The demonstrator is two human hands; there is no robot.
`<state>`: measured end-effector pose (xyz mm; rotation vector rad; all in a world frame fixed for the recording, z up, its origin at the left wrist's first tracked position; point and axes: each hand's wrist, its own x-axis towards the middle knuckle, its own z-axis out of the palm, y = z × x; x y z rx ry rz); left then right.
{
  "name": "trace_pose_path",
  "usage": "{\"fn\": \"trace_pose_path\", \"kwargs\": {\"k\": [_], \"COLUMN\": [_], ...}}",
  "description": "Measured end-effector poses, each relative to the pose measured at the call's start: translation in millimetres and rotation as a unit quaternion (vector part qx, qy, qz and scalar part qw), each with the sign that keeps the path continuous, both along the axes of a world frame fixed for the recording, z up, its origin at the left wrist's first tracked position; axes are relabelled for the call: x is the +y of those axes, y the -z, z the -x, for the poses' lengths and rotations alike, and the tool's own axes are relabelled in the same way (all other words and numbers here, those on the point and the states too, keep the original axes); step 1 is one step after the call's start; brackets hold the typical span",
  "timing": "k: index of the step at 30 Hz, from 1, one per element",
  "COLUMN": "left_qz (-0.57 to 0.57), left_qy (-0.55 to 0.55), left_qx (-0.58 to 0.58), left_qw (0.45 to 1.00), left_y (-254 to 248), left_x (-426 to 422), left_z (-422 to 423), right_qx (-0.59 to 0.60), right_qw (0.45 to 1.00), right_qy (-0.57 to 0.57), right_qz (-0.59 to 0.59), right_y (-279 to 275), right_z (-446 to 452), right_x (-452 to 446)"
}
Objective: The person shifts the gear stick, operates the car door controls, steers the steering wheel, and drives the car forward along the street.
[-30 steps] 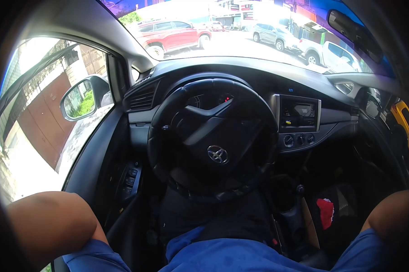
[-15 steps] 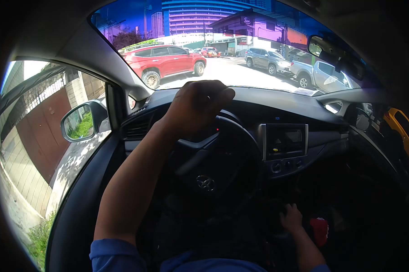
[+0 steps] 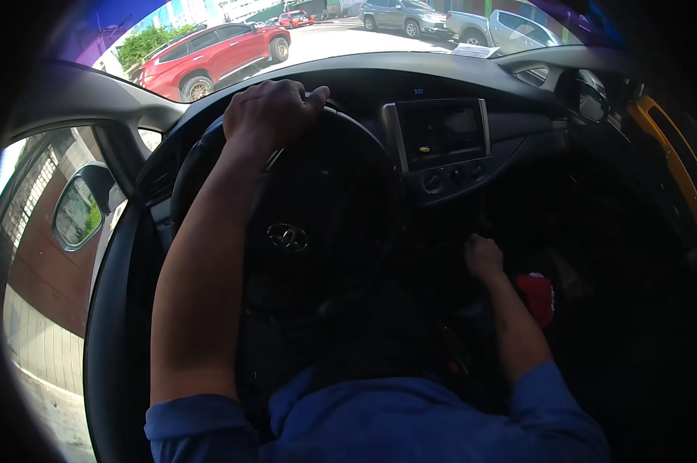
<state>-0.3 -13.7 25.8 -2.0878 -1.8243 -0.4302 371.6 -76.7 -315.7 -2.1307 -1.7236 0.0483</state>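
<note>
My left hand (image 3: 270, 116) is closed over the top of the dark steering wheel (image 3: 364, 137), its thumb lying along the rim toward the right. An oval metal emblem (image 3: 287, 238) shows at the wheel's hub. Low between the seats, my right hand (image 3: 485, 257) is curled with its fingers closed. Deep shadow hides whatever lies under that palm. Beside the right forearm is a red item with a white edge (image 3: 537, 297), too dark to name.
A screen (image 3: 443, 131) sits mid-dashboard above round knobs (image 3: 455, 177). Paper (image 3: 476, 50) lies beneath the windshield. Outside stand a red SUV (image 3: 217, 58), a grey SUV (image 3: 402, 17) and a silver pickup (image 3: 503, 29). The left side mirror (image 3: 80, 214) is beside a wall; something yellow-orange (image 3: 669, 154) shows at right.
The view has tilted down and turned, so the dashboard and cars sit higher and farther left. My left hand stays on the wheel's top; my right hand stays low between the seats.
</note>
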Motion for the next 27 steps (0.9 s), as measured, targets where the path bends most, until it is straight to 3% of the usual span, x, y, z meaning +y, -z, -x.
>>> {"fn": "trace_pose_path", "kwargs": {"k": [3, 8, 27], "left_qz": [-0.009, -0.021, -0.059], "left_qy": [0.007, 0.004, 0.052], "left_qx": [-0.009, -0.029, -0.060], "left_qw": [1.000, 0.999, 0.995], "left_y": [4.0, -1.0, 7.3], "left_x": [1.2, -6.4, 2.2], "left_z": [-0.7, -0.8, 8.7], "right_qx": [-0.051, 0.029, 0.014], "right_qw": [0.996, 0.998, 0.999], "right_qy": [-0.045, 0.017, 0.016], "right_qz": [0.064, -0.052, -0.050], "right_y": [-20.1, -3.0, -3.0], "right_z": [39.4, 9.0, 28.4], "right_x": [-13.5, -10.6, -20.5]}}
